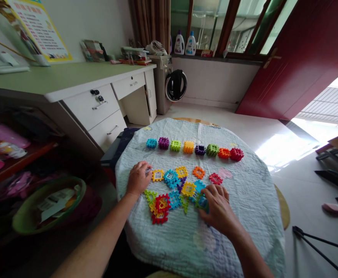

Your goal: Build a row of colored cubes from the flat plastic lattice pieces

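A row of stacked plastic blocks crosses the cloth-covered table (244, 216), from a blue one (151, 143) at the left to a red one (237, 154) at the right. Nearer lie loose flat pieces: a yellow window piece (158, 175), a red square (163, 202), a blue square (174, 200), an orange one (198, 172). My left hand (139, 177), fingers curled, is beside the yellow window piece; something small and greyish shows at its fingertips. My right hand (217, 202) has its fingers apart, bent over blue and green pieces at the pile's right side.
A desk (99, 77) with drawers stands at the back left, beside a washing machine (161, 83). A green-rimmed basket (24, 227) is low at the left. Black metal legs (316, 239) stand on the floor at the right, below a red door (296, 58).
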Tool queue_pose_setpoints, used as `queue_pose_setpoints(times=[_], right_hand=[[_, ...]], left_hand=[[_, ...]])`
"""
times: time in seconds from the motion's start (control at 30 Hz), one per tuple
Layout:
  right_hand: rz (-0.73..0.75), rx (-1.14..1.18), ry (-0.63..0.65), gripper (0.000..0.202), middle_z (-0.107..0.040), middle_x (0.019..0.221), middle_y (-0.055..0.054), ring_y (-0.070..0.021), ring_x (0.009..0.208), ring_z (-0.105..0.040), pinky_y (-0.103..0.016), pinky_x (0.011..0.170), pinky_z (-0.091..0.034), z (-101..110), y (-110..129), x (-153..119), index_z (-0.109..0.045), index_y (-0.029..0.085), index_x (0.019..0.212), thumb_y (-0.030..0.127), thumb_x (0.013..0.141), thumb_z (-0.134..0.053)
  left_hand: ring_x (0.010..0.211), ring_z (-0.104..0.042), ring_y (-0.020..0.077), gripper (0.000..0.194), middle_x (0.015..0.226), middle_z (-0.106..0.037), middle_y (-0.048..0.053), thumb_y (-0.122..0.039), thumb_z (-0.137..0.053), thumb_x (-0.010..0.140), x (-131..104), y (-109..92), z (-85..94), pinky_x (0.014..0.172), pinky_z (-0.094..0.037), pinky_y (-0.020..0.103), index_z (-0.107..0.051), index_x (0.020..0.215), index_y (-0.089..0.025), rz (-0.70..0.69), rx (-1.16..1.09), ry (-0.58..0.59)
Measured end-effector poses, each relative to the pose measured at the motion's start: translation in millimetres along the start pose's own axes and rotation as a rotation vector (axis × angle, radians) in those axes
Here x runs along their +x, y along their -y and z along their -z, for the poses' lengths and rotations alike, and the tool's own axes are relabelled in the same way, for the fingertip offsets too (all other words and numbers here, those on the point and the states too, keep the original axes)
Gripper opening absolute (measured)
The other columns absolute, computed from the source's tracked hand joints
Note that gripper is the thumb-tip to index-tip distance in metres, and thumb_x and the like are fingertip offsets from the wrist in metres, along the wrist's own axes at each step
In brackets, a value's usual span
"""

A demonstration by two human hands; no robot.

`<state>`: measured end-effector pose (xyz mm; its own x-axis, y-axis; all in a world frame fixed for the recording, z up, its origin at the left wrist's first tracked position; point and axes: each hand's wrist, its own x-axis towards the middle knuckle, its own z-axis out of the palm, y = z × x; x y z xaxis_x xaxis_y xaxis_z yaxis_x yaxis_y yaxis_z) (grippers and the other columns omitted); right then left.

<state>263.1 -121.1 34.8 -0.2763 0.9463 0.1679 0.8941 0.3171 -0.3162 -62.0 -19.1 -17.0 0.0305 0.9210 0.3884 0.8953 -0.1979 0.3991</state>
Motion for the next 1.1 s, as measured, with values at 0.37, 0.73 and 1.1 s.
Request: queue_pose_setpoints(times=[0.37, 0.73, 1.1], right_hand=[[0.012, 0.176, -0.017, 0.056, -0.064, 0.11, -0.009, -0.0292, 0.107, -0.053, -0.048, 0.096, -0.042, 5.8, -19.6, 31.4, -0.058, 0.029, 0.126, 0.022, 0.07, -0.06], [-0.123, -0.054, -0.086, 0.057, -0.061, 0.125, -0.01, -0.032, 0.115, -0.049, -0.047, 0.099, -0.038, 41.5, -107.4, 134.2, -0.06, 0.024, 0.128, 0.027, 0.071, -0.056], [-0.161, -0.176, 0.078, 0.061, -0.059, 0.128, -0.01, -0.0338, 0.118, -0.046, -0.047, 0.099, -0.035, 35.6, -150.6, 188.9, -0.059, 0.024, 0.129, 0.029, 0.069, -0.056]], left_hand=[[0.109, -0.059, 0.0274, 0.016, 0.111, -0.064, 0.01, -0.022, -0.054, 0.079, 0.7, -2.2, 1.3, 0.099, -0.047, 0.043, -0.066, 0.09, -0.02, 0.027, -0.014, -0.001], [0.106, -0.06, 0.0274, 0.016, 0.109, -0.065, 0.01, -0.025, -0.053, 0.081, 0.9, 2.9, -0.1, 0.096, -0.049, 0.043, -0.066, 0.09, -0.021, -0.01, -0.016, -0.014], [0.108, -0.06, 0.0278, 0.015, 0.109, -0.064, 0.01, -0.025, -0.053, 0.082, 0.3, 5.7, -3.7, 0.096, -0.049, 0.043, -0.064, 0.09, -0.021, -0.008, -0.016, -0.016]])
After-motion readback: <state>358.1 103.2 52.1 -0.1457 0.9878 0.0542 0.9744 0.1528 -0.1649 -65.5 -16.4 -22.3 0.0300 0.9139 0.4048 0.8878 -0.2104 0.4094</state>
